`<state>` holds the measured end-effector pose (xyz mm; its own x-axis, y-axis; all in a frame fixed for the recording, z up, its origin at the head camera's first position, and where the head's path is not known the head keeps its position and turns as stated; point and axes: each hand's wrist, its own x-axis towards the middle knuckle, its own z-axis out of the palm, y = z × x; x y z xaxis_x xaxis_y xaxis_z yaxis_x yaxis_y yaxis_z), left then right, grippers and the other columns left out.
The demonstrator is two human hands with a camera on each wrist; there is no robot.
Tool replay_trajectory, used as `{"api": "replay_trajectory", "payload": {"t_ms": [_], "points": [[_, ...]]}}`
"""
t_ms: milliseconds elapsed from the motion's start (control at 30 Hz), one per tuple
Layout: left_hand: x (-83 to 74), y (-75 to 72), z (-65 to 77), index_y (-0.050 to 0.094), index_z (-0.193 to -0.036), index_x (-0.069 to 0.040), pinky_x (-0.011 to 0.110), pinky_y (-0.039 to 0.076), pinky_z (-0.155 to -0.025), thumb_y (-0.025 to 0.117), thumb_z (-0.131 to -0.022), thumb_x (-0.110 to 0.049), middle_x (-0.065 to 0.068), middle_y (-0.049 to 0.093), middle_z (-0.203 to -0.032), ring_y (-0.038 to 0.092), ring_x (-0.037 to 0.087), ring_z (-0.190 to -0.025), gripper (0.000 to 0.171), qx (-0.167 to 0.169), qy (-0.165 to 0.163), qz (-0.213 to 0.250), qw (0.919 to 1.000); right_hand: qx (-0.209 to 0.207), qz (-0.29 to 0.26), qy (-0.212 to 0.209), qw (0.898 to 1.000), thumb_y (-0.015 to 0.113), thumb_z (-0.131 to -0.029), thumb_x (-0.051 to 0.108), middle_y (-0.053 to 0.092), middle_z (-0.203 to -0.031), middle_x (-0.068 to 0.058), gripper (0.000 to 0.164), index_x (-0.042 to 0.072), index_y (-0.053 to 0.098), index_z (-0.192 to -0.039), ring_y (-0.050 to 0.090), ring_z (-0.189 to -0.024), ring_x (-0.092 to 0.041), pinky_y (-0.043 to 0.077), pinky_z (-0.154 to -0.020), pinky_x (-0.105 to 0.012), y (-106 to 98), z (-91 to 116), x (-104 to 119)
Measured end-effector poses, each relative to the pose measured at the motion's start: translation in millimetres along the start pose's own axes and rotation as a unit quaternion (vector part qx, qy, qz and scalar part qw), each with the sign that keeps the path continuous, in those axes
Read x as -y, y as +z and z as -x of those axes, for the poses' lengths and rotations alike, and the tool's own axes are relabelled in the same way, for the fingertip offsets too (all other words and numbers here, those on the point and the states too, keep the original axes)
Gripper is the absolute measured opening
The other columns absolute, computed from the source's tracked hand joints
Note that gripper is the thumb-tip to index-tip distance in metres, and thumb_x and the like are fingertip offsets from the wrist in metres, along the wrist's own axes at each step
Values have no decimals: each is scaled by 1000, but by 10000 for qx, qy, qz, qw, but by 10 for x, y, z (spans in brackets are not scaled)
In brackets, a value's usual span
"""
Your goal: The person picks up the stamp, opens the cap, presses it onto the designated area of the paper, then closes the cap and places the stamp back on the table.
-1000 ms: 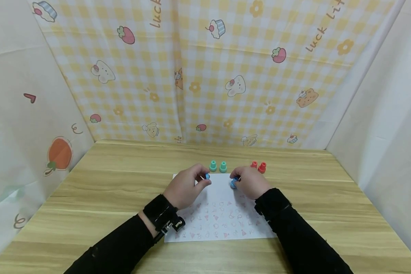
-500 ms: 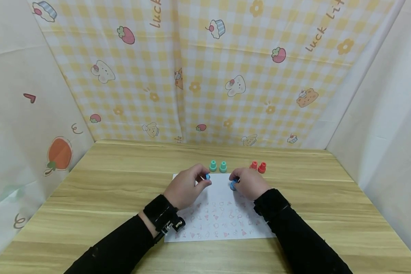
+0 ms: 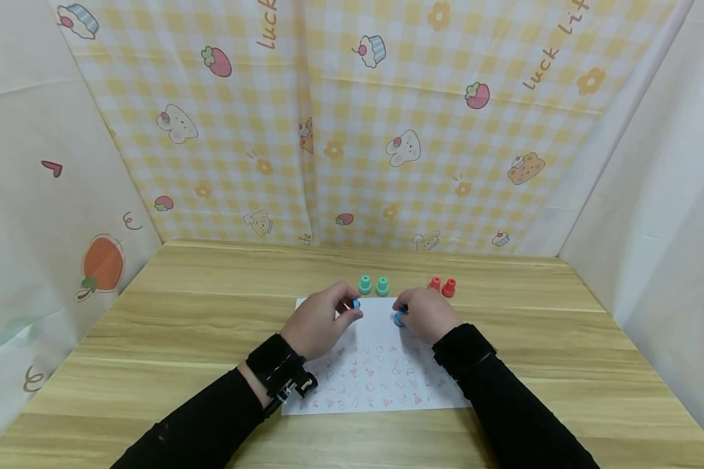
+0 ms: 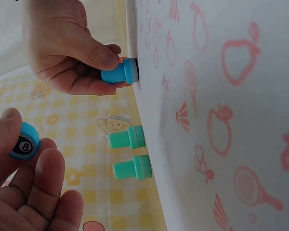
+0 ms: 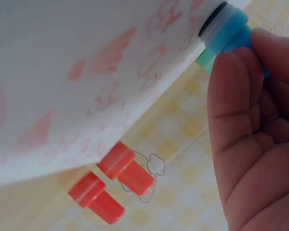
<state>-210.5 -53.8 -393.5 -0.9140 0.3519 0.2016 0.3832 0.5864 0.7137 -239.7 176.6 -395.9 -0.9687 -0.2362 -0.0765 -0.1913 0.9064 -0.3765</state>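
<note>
A blue stamp [image 4: 116, 73] is pinched in my right hand [image 3: 431, 316], its dark stamping face down against the far part of the white sheet [image 3: 375, 331]. Rows of small red printed shapes, such as pears, shuttlecocks and rackets, cover the nearer part of that sheet. Between the thumb and fingers of my left hand [image 3: 317, 322] is a small blue cap [image 4: 31, 138] bearing a black 8-ball picture. That hand hovers over the sheet's far left side, apart from the stamp.
Two green stamps [image 3: 382, 286] stand on the wooden table [image 3: 211, 280] just behind the sheet. Two red stamps [image 3: 448, 288] are farther right, one partly hidden behind my right hand. A yellow checked cloth [image 3: 358, 182] closes off the back of the table.
My right hand has lowered slightly with the blue stamp, toward the sheet. The left hand keeps its place with the cap.
</note>
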Motion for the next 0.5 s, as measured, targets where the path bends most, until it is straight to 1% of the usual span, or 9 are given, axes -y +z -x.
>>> {"api": "replay_trajectory", "payload": {"t_ms": [167,333,500], "points": [[-4,5,1,67,-120,-13,30,56,-81,71,-102,-20,-8,72,-100,65,7,-91,19,-7,7,25,10000,32,197,17,9998,74,-98,8,77,-110,-7,15,8,80,-111,66,-91,-22,59,-100,-45,-4,-2,32],[-3,9,6,67,-119,-14,30,56,-81,71,-102,-17,-8,72,-100,65,7,-90,18,-12,12,21,10000,67,129,59,9999,74,-97,8,78,-112,-7,16,8,81,-112,66,-92,-22,58,-101,-46,-22,0,39],[1,7,10,67,-119,-14,29,56,-80,71,-102,-18,-8,72,-100,65,7,-90,18,-15,37,-1,10000,156,74,130,9998,74,-97,9,78,-113,-7,17,9,81,-113,66,-93,-22,58,-102,-46,-23,-8,28]]}}
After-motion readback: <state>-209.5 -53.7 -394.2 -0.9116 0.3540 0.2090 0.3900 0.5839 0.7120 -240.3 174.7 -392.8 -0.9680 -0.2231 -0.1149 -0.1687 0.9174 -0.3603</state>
